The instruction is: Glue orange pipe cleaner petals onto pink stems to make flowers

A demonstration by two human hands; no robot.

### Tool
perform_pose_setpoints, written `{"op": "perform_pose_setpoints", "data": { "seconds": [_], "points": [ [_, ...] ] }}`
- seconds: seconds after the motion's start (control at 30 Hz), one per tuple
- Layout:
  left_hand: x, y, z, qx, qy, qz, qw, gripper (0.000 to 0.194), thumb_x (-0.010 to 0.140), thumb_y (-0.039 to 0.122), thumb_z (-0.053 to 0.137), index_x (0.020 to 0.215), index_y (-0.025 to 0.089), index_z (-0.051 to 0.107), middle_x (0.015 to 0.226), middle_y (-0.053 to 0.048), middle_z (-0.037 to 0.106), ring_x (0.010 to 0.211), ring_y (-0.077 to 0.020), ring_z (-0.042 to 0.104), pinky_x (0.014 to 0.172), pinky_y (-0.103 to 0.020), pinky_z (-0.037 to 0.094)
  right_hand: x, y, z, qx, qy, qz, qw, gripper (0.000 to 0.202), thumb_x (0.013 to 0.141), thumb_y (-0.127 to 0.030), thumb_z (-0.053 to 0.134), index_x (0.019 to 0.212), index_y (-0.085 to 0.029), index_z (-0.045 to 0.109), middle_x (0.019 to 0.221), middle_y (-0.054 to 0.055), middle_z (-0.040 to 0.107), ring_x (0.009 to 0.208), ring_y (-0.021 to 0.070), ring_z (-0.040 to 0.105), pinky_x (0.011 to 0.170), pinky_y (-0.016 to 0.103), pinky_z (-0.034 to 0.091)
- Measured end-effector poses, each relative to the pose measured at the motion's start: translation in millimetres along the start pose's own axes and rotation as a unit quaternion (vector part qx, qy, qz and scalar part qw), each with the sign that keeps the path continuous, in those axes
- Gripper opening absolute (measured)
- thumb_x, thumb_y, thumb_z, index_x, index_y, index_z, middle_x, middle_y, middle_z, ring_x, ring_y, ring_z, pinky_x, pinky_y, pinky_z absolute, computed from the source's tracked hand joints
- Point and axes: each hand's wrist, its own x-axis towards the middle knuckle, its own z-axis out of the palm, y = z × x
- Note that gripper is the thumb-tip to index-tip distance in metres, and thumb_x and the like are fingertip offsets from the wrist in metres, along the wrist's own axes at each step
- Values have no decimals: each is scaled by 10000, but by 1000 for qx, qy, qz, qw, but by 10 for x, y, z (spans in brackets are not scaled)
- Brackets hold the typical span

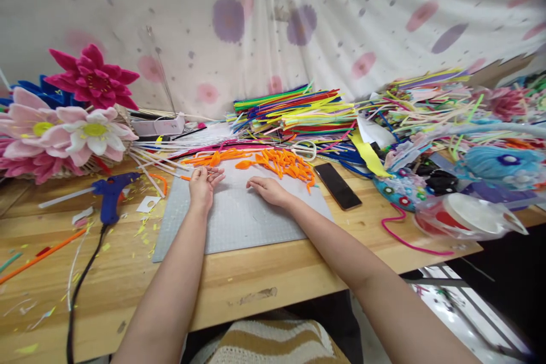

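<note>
Only the head view here, so going off that. Both hands are out on the grey mat in the middle of the counter. The left hand is palm-down with fingers loosely spread, and the tips look like they're touching a thin white stick that pokes in from ten o'clock. I can't tell if it's actually pinching it or just resting on it. The right hand lies flat, fingers together, pinching nothing, with its tips just short of the orange pile.

That pile sits at the mat's far edge, around twelve to one o'clock from the hands, with a few longer orange bits trailing off toward eleven. They look like bent pipe-cleaner pieces, so I'd guess featherlight, fuzzy, not slippery, and bendy enough to lose shape if squeezed. Probably best taken one at a time by an end with fingertips, since the fuzz likely snags its neighbours.

Around it: phone at two o'clock, scissors behind the pile, blue glue gun at nine, fuzzy flowers far left, a big stack of coloured stems at the back.
</note>
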Motion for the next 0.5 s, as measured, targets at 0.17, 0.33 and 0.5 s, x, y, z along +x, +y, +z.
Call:
{"op": "perform_pose_setpoints", "data": {
  "seconds": [0.17, 0.33, 0.5],
  "points": [
    [-5, -2, 4, 11, 36, -11, 999, 146, 816, 277, 461, 758, 147, 492, 563, 8, 576, 597, -148, 645, 561, -282, 532, 2, 0, 32, -108, 23, 43, 993, 299, 881, -306, 332, 984, -226, 601, 991, 22, 648, 894, 158, 573, 771, 262, 375],
    [-18, 25, -1, 23, 49, -13, 998, 140, 816, 229, 424, 768, 135, 515, 507, 16, 541, 554, -145, 626, 496, -266, 518, -46, -12, 42, -196, 9, 31, 980, 277, 866, -250, 337, 943, -229, 602, 921, 25, 659, 829, 162, 578, 697, 241, 354],
    [-15, 36, -24, 37, 58, 0, 998, 159, 786, 284, 477, 735, 138, 516, 508, 28, 520, 518, -133, 603, 472, -258, 503, -91, 29, 17, -202, -15, -27, 979, 258, 828, -158, 353, 877, -208, 600, 874, 21, 655, 795, 141, 565, 674, 217, 329]
  ]
}}
